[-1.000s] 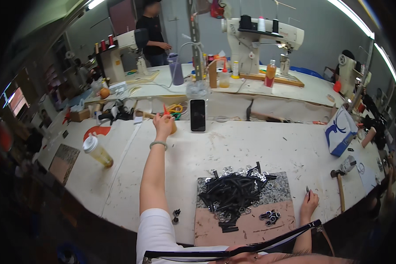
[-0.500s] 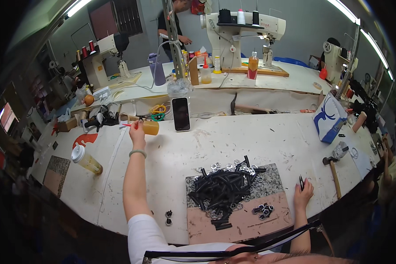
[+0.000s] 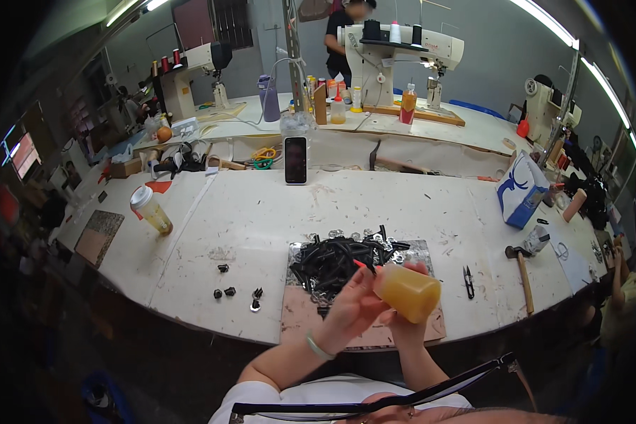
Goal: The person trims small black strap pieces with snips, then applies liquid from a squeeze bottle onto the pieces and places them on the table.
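A squeeze bottle [image 3: 411, 293] of yellow-amber liquid, with a thin red tip, is held tilted above the work mat [image 3: 300, 324], tip toward the left. My left hand [image 3: 352, 309] is closed at its neck and red tip. From behind and below, my right hand [image 3: 405, 331] wraps the bottle's body; some fingers are hidden by it. Beneath and beyond the hands lies a heap of black tubes [image 3: 332, 261] mixed with silvery metal rings. Small black pieces with metal rings [image 3: 256, 305] stand left of the mat. Black thread snips [image 3: 468, 283] lie to the right.
A hammer [image 3: 525, 279] lies at the right, near a blue-and-white bag [image 3: 521, 189]. A lidded drink cup [image 3: 152, 210] stands at the left. At the back, a phone [image 3: 296, 161] leans by a post; sewing machines [image 3: 396, 53] and another person [image 3: 340, 42] are beyond.
My left hand has brought the bottle from the table's far left to above the mat. My right hand has let go of the snips and taken hold of the bottle. The view has shifted.
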The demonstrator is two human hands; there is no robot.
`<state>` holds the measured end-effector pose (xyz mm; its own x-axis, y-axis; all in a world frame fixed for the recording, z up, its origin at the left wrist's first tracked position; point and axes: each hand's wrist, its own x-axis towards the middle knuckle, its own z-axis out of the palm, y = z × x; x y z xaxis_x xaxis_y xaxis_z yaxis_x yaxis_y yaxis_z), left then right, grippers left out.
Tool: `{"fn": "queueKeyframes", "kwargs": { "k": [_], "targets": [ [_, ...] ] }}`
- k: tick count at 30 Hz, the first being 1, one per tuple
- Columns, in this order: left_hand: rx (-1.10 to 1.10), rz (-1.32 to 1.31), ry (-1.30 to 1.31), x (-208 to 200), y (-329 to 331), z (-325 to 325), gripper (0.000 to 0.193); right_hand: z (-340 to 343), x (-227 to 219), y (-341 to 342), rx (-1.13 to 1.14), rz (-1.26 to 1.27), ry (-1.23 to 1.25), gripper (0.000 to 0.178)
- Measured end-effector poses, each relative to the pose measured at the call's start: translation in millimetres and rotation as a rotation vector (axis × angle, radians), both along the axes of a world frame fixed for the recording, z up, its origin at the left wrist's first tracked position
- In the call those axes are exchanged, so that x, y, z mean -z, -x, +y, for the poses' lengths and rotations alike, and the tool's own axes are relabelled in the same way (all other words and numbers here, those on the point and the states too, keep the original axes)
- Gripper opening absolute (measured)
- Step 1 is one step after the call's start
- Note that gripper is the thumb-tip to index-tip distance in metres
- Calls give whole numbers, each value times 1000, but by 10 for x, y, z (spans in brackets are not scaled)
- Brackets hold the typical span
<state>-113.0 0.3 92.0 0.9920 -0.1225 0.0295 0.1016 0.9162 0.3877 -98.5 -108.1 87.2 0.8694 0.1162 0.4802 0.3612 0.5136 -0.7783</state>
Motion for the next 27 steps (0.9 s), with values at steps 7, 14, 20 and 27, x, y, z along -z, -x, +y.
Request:
{"fn": "queueKeyframes", "kwargs": {
  "k": [7,14,20,27],
  "targets": [
    [92,-102,48,214,458,-300,23,-364,105,170,212,54,-57,85],
    [-34,51,-256,506,943,95,19,-828,-157,-12,139,-23,-410,87],
    [-239,112,-295,513,960,137,18,-709,115,-11,-39,-7,-351,83],
    [-171,54,-162,412,957,219,27,-612,152,102,-72,-54,-385,81]
  ]
}}
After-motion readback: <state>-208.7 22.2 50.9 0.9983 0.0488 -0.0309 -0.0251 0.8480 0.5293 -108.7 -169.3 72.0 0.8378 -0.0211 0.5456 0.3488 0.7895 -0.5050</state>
